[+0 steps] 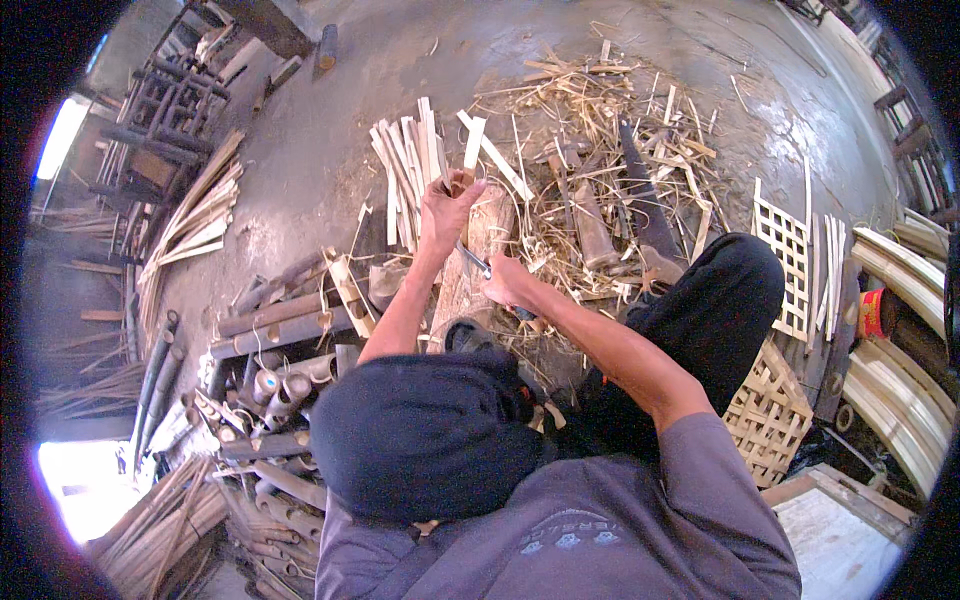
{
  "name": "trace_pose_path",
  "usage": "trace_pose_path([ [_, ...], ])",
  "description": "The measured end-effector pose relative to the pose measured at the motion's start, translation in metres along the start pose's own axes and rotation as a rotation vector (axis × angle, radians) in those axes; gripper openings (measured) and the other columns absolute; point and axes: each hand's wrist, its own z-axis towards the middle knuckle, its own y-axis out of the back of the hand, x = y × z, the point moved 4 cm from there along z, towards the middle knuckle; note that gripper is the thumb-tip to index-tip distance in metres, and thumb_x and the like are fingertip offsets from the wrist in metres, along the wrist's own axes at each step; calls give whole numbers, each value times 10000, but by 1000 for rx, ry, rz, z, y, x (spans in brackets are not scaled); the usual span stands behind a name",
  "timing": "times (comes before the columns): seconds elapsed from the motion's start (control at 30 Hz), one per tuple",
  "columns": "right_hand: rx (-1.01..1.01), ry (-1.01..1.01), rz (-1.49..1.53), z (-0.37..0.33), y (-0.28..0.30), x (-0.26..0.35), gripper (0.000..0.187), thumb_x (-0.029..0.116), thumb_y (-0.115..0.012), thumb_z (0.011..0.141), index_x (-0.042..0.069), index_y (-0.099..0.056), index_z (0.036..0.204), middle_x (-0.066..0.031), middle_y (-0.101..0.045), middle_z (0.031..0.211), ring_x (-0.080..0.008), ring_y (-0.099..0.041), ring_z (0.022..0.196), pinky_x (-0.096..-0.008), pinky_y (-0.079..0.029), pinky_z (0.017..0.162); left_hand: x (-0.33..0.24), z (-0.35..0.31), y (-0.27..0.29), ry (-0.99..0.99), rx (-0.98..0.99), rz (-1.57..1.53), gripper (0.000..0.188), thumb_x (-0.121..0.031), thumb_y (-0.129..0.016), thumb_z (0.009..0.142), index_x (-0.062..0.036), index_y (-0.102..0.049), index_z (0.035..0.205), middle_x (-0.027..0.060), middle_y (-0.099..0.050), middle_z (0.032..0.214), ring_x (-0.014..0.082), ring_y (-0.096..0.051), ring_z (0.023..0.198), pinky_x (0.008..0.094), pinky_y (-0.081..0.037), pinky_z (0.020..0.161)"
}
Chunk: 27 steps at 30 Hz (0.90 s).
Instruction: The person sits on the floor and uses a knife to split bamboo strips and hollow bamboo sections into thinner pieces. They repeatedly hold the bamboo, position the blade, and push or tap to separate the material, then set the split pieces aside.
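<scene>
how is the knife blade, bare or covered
Bare: shiny metal of the knife blade shows uncovered beside the right hand.

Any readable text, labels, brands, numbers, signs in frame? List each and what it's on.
Grey shirt: pale lettering above three small emblems; too small and blurred to quote reliably.
Red-and-yellow object, right side: dark markings, too small to read.

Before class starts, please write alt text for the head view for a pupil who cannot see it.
The left hand has a pale strip in its grip and the right hand a metal-bladed tool, seen from above over a length of wood. More pale strips lie ahead to the left, with loose shavings ahead to the right.
</scene>
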Motion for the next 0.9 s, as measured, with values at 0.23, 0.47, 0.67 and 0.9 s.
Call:
trace_pose_path([
  [0.23, -208, 172, -378, -5, -4, 16, 283, 216, -610, 783, -53, -594, 869, -287, -635, 876, -430, -636, 849, -482, -521, 748, 11, 0, 21, -26, -123, -54, 212, -230, -701, 832, -37, -615, 841, -8, -553, 651, 63, -452, 592, 250, -362, 526],
  [0.47, -203, 240, -442, 0, -12, 22, 202, 143, -601, 783, -42, -560, 851, -253, -632, 746, -422, -641, 749, -470, -508, 647, 11, -13, 42, 49, -209, -91, 264, -251, -742, 811, -35, -592, 835, -45, -496, 594, 59, -402, 527, 243, -326, 475],
  [0.67, 5, 84, -262, 1, -43, 1, 306, 211, -617, 761, -52, -630, 916, -304, -626, 879, -427, -637, 864, -501, -514, 745, 9, -77, 56, 2, -264, 56, 236, -177, -752, 806, -47, -557, 782, -52, -419, 602, 56, -345, 552, 236, -286, 480],
  [0.9, -9, 115, -355, 4, -75, -15, 299, 242, -560, 785, -47, -612, 844, -281, -622, 829, -439, -617, 813, -496, -490, 738, 35, -96, 101, 34, -424, -441, 161, -110, -737, 819, -79, -582, 847, -28, -536, 690, 44, -475, 613, 178, -368, 516],
])
